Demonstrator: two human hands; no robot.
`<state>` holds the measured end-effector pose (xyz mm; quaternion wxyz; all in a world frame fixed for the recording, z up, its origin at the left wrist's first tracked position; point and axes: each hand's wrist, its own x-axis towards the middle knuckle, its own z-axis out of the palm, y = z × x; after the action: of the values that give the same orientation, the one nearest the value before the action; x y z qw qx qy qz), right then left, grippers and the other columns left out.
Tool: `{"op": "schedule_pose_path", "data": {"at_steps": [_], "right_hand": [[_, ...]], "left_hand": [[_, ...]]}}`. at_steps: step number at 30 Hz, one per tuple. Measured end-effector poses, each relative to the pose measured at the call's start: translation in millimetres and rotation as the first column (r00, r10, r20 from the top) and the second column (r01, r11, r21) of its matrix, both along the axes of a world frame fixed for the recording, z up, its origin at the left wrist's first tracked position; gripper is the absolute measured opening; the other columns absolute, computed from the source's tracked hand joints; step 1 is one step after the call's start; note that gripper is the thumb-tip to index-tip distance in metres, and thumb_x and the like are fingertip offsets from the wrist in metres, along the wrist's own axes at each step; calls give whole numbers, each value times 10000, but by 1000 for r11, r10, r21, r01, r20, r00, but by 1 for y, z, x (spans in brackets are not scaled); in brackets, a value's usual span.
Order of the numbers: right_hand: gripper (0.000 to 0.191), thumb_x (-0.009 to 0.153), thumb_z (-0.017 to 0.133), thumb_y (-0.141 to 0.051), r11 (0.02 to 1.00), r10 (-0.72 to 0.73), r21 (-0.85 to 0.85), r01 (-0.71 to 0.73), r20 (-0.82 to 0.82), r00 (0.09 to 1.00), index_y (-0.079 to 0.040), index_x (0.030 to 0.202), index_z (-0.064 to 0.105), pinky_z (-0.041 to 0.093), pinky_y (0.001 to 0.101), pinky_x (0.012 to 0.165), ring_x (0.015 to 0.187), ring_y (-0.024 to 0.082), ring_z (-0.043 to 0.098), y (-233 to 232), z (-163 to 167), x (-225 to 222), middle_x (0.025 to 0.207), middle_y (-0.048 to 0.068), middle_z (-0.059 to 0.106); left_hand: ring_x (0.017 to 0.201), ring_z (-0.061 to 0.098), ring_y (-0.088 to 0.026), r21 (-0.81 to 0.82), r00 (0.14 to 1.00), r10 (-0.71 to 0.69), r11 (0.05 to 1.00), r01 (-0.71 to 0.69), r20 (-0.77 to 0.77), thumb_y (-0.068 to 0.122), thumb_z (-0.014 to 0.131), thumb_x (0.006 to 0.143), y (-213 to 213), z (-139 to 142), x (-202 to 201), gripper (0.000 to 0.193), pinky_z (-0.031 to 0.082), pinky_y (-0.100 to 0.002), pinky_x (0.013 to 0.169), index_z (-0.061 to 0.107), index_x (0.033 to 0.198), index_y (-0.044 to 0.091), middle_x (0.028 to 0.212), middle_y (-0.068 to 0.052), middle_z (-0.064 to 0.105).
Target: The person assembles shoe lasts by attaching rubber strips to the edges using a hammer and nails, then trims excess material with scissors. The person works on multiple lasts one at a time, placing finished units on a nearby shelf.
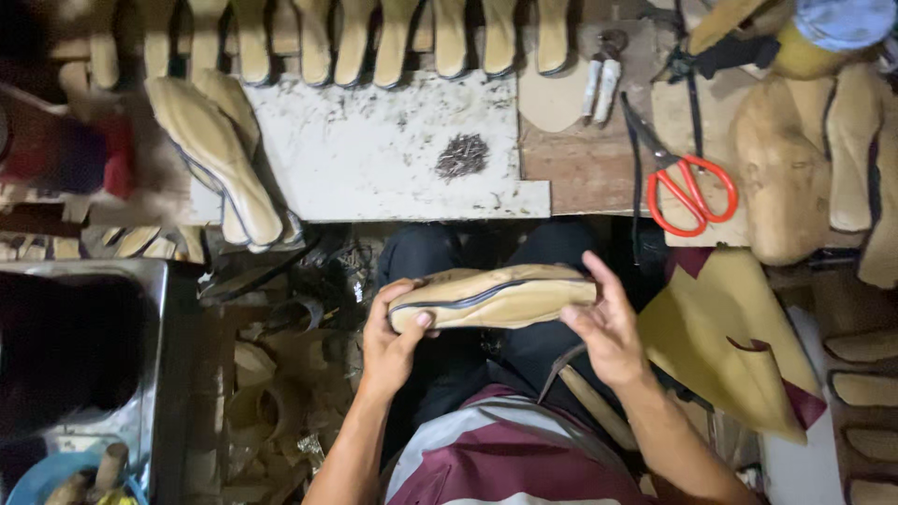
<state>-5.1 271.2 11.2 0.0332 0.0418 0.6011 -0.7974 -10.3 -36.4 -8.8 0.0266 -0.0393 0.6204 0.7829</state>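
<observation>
Both hands grip one tan shoe upper (493, 297) over the lap: left hand (393, 339) fingers wrapped on its end, right hand (606, 327) fingers spread along the other, probably pressing.

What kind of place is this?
Most likely a small shoemaking workshop: a row of tan soles lines the workbench, with a nail pile and orange-handled scissors, while both hands hold a shoe piece.
</observation>
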Motion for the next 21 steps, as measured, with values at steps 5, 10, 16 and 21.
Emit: {"op": "schedule_pose_path", "data": {"at_steps": [5, 10, 16, 21], "right_hand": [[648, 928, 696, -13, 996, -85, 20, 86, -41, 996, 26, 1511, 415, 588, 323, 862, 1044, 156, 659, -6, 2, 22, 1225, 127, 652], [576, 919, 711, 3, 996, -85, -9, 85, -50, 995, 35, 1443, 477, 583, 311, 887, 1045, 151, 671, -12, 21, 26, 1198, 126, 674], [515, 899, 735, 12, 994, -108, 18, 108, -37, 993, 42, 1368, 525, 574, 299, 913, 1038, 145, 681, -14, 30, 28, 1169, 128, 695], [467, 887, 753, 8, 988, -123, 85, 126, -30, 992, 51, 1307, 554, 573, 290, 907, 1016, 145, 689, -4, 27, 25, 1138, 125, 705]], "left_hand": [[1141, 644, -245, 92, 1000, 16, 996, -16, 1, 107, 736, 897, 1, 1, 11, 444, 638, -359, 767, 540, 1287, 28, 1384, -146, 565], [1230, 605, -260, 62, 997, 35, 998, -31, -67, 137, 756, 898, -3, -2, 18, 463, 571, -383, 965, 558, 1298, 15, 1378, -165, 583], [1272, 587, -273, 76, 994, 37, 997, -29, -104, 163, 774, 900, -4, 0, 20, 473, 451, -416, 1126, 560, 1297, 20, 1356, -171, 600], [1183, 629, -261, 87, 999, -2, 996, 6, -46, 150, 753, 899, -2, 6, 13, 485, 585, -390, 899, 535, 1311, 18, 1352, -164, 598]]}}
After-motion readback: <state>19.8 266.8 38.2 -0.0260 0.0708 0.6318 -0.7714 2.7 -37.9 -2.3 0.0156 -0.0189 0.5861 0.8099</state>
